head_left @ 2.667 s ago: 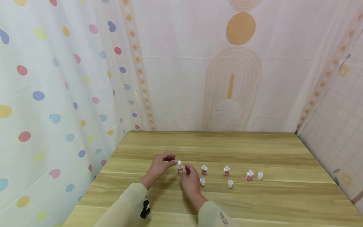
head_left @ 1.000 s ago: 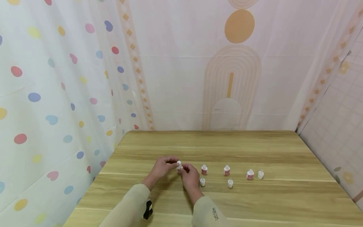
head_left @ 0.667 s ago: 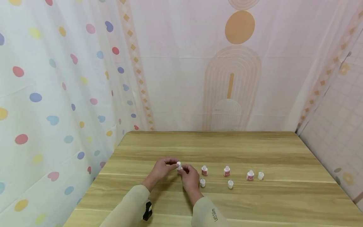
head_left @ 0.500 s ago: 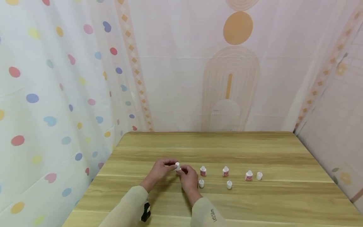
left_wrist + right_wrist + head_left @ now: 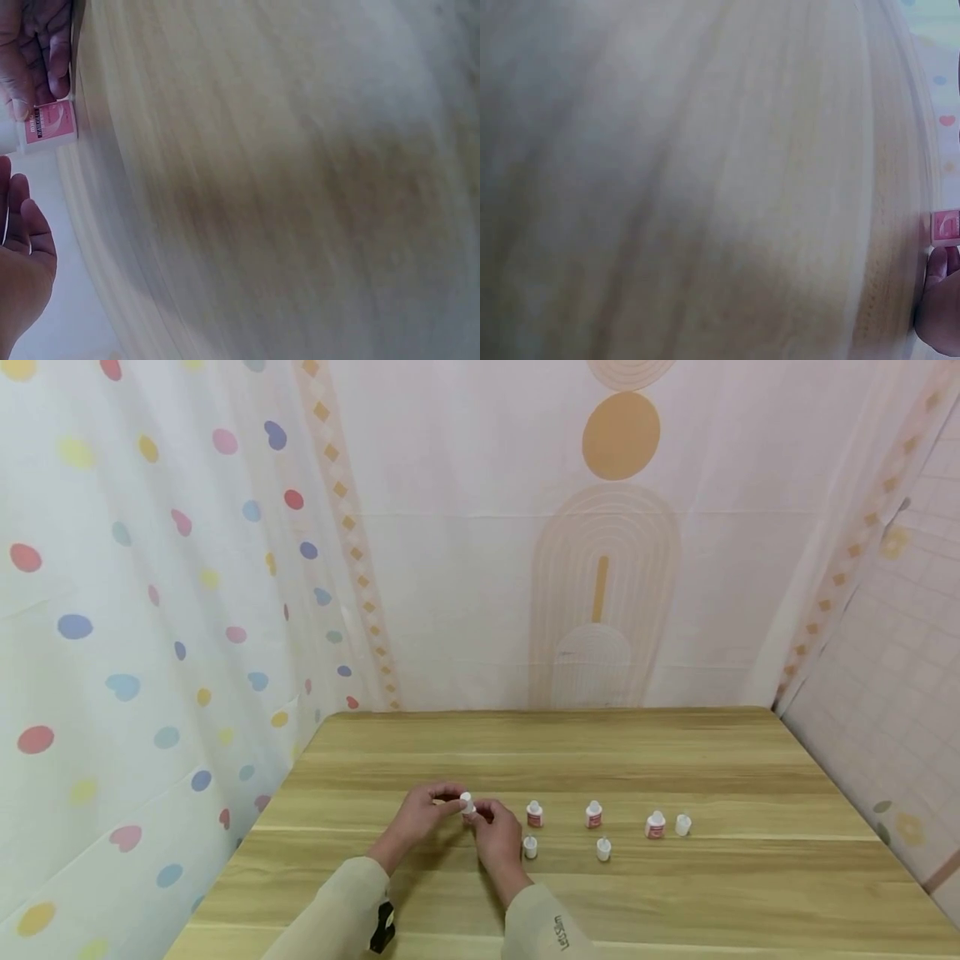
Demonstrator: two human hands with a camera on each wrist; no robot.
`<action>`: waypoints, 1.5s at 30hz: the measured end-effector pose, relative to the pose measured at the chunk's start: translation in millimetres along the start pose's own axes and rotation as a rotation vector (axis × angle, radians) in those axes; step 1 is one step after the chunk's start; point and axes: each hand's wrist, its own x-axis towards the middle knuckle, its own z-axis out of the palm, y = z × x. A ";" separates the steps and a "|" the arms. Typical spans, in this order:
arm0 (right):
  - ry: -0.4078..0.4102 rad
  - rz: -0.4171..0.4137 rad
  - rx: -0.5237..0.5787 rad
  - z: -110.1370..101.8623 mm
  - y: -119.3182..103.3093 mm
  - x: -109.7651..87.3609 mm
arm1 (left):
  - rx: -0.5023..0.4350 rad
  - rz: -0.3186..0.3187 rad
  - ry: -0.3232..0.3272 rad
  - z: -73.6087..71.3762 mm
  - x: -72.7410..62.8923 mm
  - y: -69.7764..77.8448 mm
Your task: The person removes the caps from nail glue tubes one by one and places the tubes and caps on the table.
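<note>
Between my hands is a small white bottle [image 5: 51, 124] with a pink label. My left hand [image 5: 422, 815] pinches its white cap [image 5: 466, 801] between thumb and fingers. My right hand [image 5: 500, 840] holds the bottle's body from the right, thumb in front, and hides most of the label in the head view. In the right wrist view, the lower end of the bottle shows just above the right hand [image 5: 940, 304]. To the right, three similar bottles [image 5: 594, 815] stand upright in a row. Three loose white caps [image 5: 603, 850] with thin stems pointing up lie near them.
A wood-grain table [image 5: 675, 910] carries everything. One loose cap [image 5: 530, 847] lies close to the right hand's wrist; another cap [image 5: 683, 825] is beside the rightmost bottle [image 5: 656, 826]. Patterned curtains [image 5: 465, 593] hang behind the table and along its left.
Earlier the left fingers hovered loosely around the cap; they have since closed on it. The right hand has also come in around the bottle. The capped bottle now leans a little.
</note>
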 end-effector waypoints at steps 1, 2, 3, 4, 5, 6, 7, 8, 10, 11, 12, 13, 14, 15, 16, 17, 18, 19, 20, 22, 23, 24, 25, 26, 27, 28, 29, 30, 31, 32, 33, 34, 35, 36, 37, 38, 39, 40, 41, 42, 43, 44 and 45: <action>-0.001 -0.002 0.001 0.2 0.1 0.0 | 0.002 -0.004 0.006 0.2 0.0 -0.1; -0.003 0.000 0.000 0.3 0.5 0.3 | 0.004 -0.008 0.010 0.3 -0.1 -0.6; -0.005 0.004 0.003 0.5 0.7 0.5 | 0.001 -0.013 0.015 0.5 0.0 -0.9; -0.004 0.002 0.000 0.6 0.5 0.6 | -0.007 -0.022 0.018 0.6 0.1 -1.2; -0.005 0.004 0.001 0.6 0.4 0.6 | -0.013 -0.024 0.022 0.7 0.3 -1.5; -0.004 0.003 0.001 0.8 0.5 0.6 | -0.015 -0.028 0.025 0.9 0.6 -2.0; -0.003 0.000 0.000 0.8 0.5 0.6 | -0.019 -0.028 0.025 1.0 0.8 -2.4; -0.003 0.001 0.000 0.7 0.5 0.5 | -0.023 -0.026 0.025 1.0 0.8 -2.6; 0.000 0.002 0.003 0.7 0.1 0.4 | -0.025 -0.026 0.020 0.8 0.7 -2.8; 0.001 0.006 0.007 0.7 0.4 0.4 | -0.022 -0.019 0.015 0.8 0.6 -3.2; -0.001 0.006 0.012 0.8 0.6 0.5 | -0.021 -0.014 0.011 0.8 0.5 -3.1; -0.002 0.006 0.014 0.7 0.7 0.4 | -0.020 -0.010 0.006 0.8 0.4 -3.0; -0.001 0.008 0.018 0.8 0.7 0.4 | -0.019 -0.004 0.002 0.8 0.2 -2.9; 0.000 0.003 0.019 0.8 0.9 0.3 | -0.019 -0.005 -0.002 0.7 0.0 -2.9; -0.001 0.000 0.022 0.7 1.0 0.1 | -0.018 -0.004 -0.004 0.7 -0.1 -3.1; -0.002 -0.003 0.024 0.8 1.3 0.0 | -0.018 -0.005 -0.003 0.8 0.0 -3.3; -0.003 -0.006 0.024 0.8 1.2 -0.2 | -0.019 -0.009 -0.001 0.8 -0.1 -3.0; -0.001 -0.009 0.024 0.8 1.1 -0.3 | -0.019 -0.013 0.001 1.0 -0.2 -3.2; 0.000 -0.012 0.020 0.7 1.1 -0.3 | -0.020 -0.017 0.002 1.0 -0.5 -2.9; 0.001 -0.015 0.015 0.4 0.9 -0.1 | -0.019 -0.028 0.009 1.6 -0.5 -2.1; 0.004 -0.016 0.008 0.3 0.8 0.1 | -0.019 -0.033 0.014 1.8 -0.3 -1.4; 0.006 -0.019 0.003 0.1 0.7 0.3 | -0.018 -0.037 0.018 2.1 0.0 -0.8; 0.006 -0.021 -0.001 -0.2 0.6 0.4 | -0.017 -0.040 0.023 2.4 0.3 -0.6; 0.006 -0.021 -0.003 -0.5 0.5 0.4 | -0.013 -0.044 0.027 2.5 0.4 0.3; 0.005 -0.022 -0.002 -0.7 0.3 0.4 | -0.011 -0.049 0.031 2.6 0.8 0.7; 0.004 -0.022 -0.001 -0.9 0.1 0.4 | -0.009 -0.051 0.034 2.6 1.1 1.2; 0.003 -0.022 0.000 -1.1 -0.1 0.4 | -0.008 -0.052 0.034 2.5 1.3 1.6; -0.002 -0.020 0.005 -1.4 -0.3 0.3 | -0.005 -0.047 0.034 2.4 1.3 1.9; -0.004 -0.018 0.007 -1.6 -0.4 0.2 | -0.005 -0.044 0.032 2.2 1.2 2.1; -0.006 -0.016 0.009 -1.7 -0.4 0.2 | -0.006 -0.042 0.030 1.9 1.2 2.3; -0.008 -0.016 0.011 -1.7 -0.4 0.2 | -0.006 -0.037 0.026 1.7 1.1 2.0; -0.010 -0.016 0.011 -1.8 -0.5 0.2 | -0.007 -0.031 0.023 1.5 1.0 1.8; -0.010 -0.017 0.009 -1.9 -0.7 0.1 | -0.008 -0.026 0.019 1.3 1.0 1.4; -0.011 -0.017 0.009 -2.0 -0.9 0.0 | -0.010 -0.018 0.016 1.0 0.9 1.1; -0.011 -0.017 0.010 -2.1 -1.0 0.0 | -0.015 -0.018 0.011 0.8 0.7 0.8; -0.011 -0.017 0.010 -2.2 -1.3 0.0 | -0.019 -0.016 0.007 0.6 0.6 0.7; -0.012 -0.017 0.011 -2.3 -1.6 0.0 | -0.023 -0.013 0.004 0.5 0.5 0.5; -0.010 -0.016 0.010 -2.4 -1.9 0.0 | -0.028 -0.015 0.004 0.4 0.7 0.3; -0.009 -0.014 0.010 -2.5 -2.0 0.0 | -0.029 -0.013 0.005 0.5 0.7 0.0; -0.009 -0.011 0.011 -2.5 -2.1 0.0 | -0.027 -0.014 0.006 0.6 1.0 -0.3; -0.009 -0.008 0.009 -2.4 -2.3 0.2 | -0.025 -0.019 0.009 0.8 1.5 -0.6; -0.007 -0.006 0.005 -2.3 -2.3 0.4 | -0.022 -0.021 0.013 0.9 1.9 -0.7; -0.006 -0.004 0.001 -2.2 -2.5 0.5 | -0.013 -0.017 0.016 1.1 2.3 -1.3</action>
